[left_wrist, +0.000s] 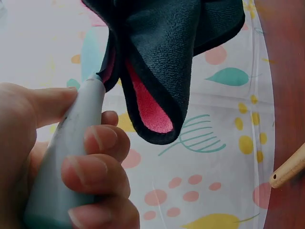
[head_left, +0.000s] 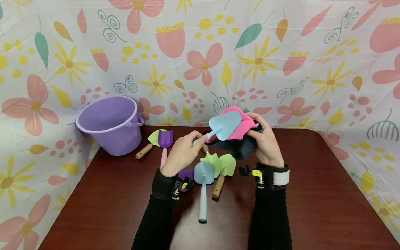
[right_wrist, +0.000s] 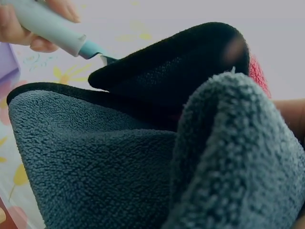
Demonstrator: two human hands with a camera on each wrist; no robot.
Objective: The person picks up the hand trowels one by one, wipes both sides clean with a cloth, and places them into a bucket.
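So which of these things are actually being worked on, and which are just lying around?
In hand:
- light blue trowel, handle gripped by left hand
- pink-and-grey cloth, held by right hand

Lying about:
- purple bucket
- purple trowel
- second blue trowel
- green tools

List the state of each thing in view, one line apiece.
Left hand: grips the pale blue trowel by its handle, raised.
Right hand: holds the pink-and-dark cloth bunched behind the trowel blade.
Purple bucket: upright, tilted against the backdrop.
Other toy trowels: lying flat on the table.
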